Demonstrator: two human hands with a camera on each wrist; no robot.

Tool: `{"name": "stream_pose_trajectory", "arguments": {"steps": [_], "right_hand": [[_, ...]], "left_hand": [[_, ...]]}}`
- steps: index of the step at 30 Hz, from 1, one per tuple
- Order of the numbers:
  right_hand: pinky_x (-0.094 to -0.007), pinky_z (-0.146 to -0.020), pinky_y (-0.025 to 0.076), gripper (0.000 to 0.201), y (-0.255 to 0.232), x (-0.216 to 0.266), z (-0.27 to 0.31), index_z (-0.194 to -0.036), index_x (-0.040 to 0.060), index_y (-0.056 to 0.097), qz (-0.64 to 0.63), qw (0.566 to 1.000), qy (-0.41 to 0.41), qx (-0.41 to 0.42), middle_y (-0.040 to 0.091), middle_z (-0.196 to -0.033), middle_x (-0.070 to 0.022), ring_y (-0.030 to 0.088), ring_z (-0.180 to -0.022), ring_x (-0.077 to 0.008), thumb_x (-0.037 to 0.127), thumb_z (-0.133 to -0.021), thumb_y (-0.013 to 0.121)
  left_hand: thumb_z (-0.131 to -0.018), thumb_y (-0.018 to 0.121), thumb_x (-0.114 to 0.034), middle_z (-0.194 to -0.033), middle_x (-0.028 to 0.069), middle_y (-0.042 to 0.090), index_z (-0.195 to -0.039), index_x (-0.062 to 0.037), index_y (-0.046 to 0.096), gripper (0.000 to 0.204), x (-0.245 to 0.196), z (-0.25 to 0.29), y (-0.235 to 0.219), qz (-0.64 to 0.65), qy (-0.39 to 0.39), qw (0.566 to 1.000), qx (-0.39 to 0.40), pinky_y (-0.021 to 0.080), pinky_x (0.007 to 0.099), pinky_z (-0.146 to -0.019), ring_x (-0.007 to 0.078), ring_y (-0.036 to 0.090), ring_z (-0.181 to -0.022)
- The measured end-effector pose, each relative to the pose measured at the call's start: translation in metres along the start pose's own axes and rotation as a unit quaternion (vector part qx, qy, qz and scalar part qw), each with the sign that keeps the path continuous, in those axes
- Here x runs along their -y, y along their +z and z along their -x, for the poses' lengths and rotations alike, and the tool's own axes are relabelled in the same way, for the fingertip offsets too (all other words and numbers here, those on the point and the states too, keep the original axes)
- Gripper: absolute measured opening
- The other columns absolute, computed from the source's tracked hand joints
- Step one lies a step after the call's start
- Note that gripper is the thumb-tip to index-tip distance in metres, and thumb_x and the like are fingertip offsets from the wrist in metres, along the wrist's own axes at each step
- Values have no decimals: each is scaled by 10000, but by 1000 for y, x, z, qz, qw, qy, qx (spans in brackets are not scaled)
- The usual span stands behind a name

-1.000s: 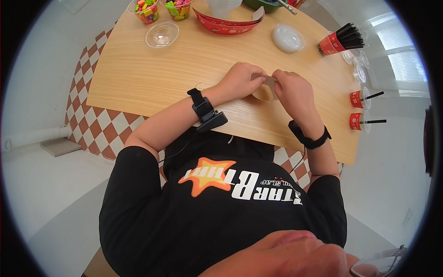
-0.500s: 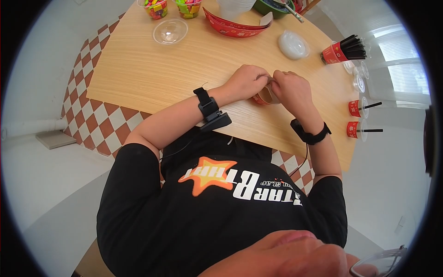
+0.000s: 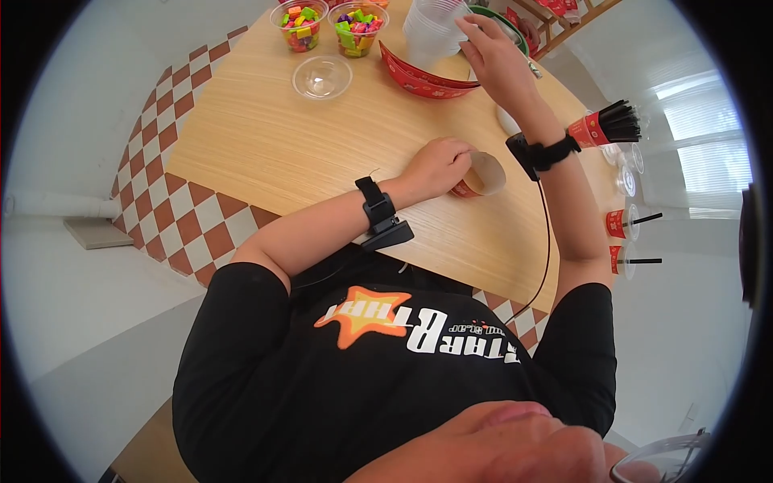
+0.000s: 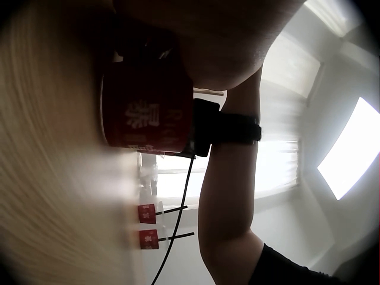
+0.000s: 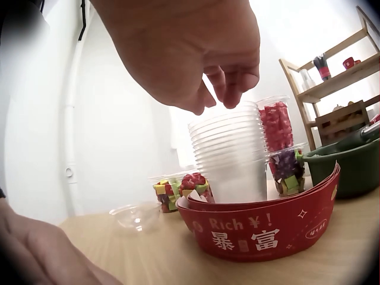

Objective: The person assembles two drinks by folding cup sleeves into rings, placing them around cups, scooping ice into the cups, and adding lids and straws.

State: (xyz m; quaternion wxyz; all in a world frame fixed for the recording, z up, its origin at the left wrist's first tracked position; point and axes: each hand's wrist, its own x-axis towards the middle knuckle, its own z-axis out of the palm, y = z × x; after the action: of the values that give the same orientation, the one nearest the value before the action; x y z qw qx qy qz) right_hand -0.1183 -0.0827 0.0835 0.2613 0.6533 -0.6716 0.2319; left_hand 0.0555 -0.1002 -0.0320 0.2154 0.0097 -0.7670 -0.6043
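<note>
Near the table's front edge my left hand (image 3: pixel 437 167) holds a red paper cup sleeve (image 3: pixel 488 171), its fingers at the sleeve's left side. The sleeve stands as a ring, brown inside; in the left wrist view its red outside (image 4: pixel 151 110) carries white lettering. My right hand (image 3: pixel 499 63) is stretched toward the back of the table. Its loosely bent fingers (image 5: pixel 233 89) hang right at the top rims of a stack of clear plastic cups (image 5: pixel 228 157). Flat red sleeves (image 5: pixel 261 228), curved and nested, stand in front of that stack.
Tubs of colourful wrapped pieces (image 3: pixel 299 30) stand at the back left, with a clear lid (image 3: pixel 322 78) before them. On the right are black straws (image 3: pixel 618 122) in a red-sleeved cup and two small red-sleeved cups (image 3: pixel 615 224). A green bowl (image 5: pixel 350 172) sits beyond the sleeves.
Both hands were together at the sleeve's upper edge. My right hand has let go and moved forward to the cup stack; my left hand stays with the sleeve, now a ring.
</note>
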Motion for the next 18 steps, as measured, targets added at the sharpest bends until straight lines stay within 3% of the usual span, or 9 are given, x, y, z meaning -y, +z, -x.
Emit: {"name": "stream_pose_trajectory", "arguments": {"steps": [4,7,10,12,13,15,16,17,18], "right_hand": [[-420,-771,524,212,11,-8,-15,-1117,94,663,-40,998,17,54,665,-1067,-123,652,-890,-348,182,-928,623],[-422,-745,519,149,2,4,-23,-1015,79,675,-45,991,97,85,676,-985,-121,651,-851,-347,187,-921,634],[-343,-772,521,160,-9,8,-23,-1048,57,678,-16,990,118,74,699,-974,-70,653,-785,-293,147,-917,660],[-310,-753,524,156,-21,14,-28,-1050,46,685,2,991,-16,-130,717,-965,-67,669,-772,-233,122,-914,675],[-372,-737,530,161,-40,25,-24,-1000,-7,671,-72,986,15,-148,697,-955,-189,687,-853,-310,96,-877,691],[-273,-737,525,140,-64,28,-7,-1043,27,697,-30,983,31,-179,730,-979,-74,685,-801,-176,82,-916,680],[-304,-684,525,116,-78,33,5,-995,42,698,-44,979,50,-193,710,-898,-100,674,-741,-214,95,-892,702],[-253,-687,516,112,-94,40,17,-995,13,700,-58,981,54,-178,715,-885,-84,650,-731,-146,43,-888,707],[-248,-693,513,97,-106,46,35,-986,-5,692,-79,983,79,-145,708,-882,-93,636,-726,-138,21,-892,694]], "left_hand": [[-895,453,-159,-949,239,680,-987,53,692,333,-1,1,0,29,-27,999,10,495,438,-852,390,633,-913],[-901,450,-168,-966,239,685,-1001,54,691,343,2,1,2,46,-36,998,21,497,434,-858,388,640,-923],[-909,446,-175,-980,239,689,-1003,58,688,348,3,2,3,64,-49,996,28,498,428,-863,380,646,-930],[-915,443,-179,-979,241,689,-1008,59,686,352,3,1,4,73,-54,995,29,500,426,-859,377,649,-929],[-920,440,-183,-978,243,690,-1013,59,684,356,3,1,4,82,-60,994,28,502,424,-855,374,651,-928],[-944,440,-214,-997,240,692,-1055,61,668,374,4,2,4,73,-62,995,29,499,408,-865,355,656,-938],[-969,440,-245,-1017,237,693,-1097,62,653,395,4,1,4,65,-62,996,28,497,392,-875,336,661,-949],[-969,440,-245,-1017,237,693,-1097,62,653,395,7,2,4,67,-63,995,32,497,392,-875,336,661,-949],[-1022,402,-293,-1102,195,663,-1190,61,599,439,10,3,5,117,-72,990,26,478,367,-944,270,629,-1044]]}}
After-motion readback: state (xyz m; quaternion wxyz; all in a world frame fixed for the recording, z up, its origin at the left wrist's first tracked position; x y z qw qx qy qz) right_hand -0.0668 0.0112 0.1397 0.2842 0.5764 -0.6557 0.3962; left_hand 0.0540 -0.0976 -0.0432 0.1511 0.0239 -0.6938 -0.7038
